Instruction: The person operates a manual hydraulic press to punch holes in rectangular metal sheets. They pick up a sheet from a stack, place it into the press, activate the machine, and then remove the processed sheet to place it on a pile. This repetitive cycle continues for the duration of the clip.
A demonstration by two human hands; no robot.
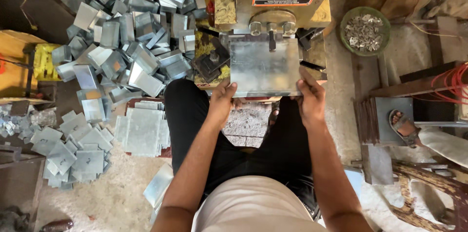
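Observation:
A flat square sheet of grey metal [263, 66] lies on the bed of a yellow press machine [280, 15], under its punch. My left hand [222, 99] grips the sheet's near left corner. At the near right corner my right hand [311, 96] holds the sheet, thumb on top. Both arms reach forward over my knees in black trousers.
A large heap of bent metal boxes [129, 37] fills the floor at the left. Nearer lie a stack of flat sheets [142, 132] and punched plates [73, 151]. A green bowl of small metal bits [364, 31] stands at the right. Another person's sandalled foot [403, 123] rests at the right.

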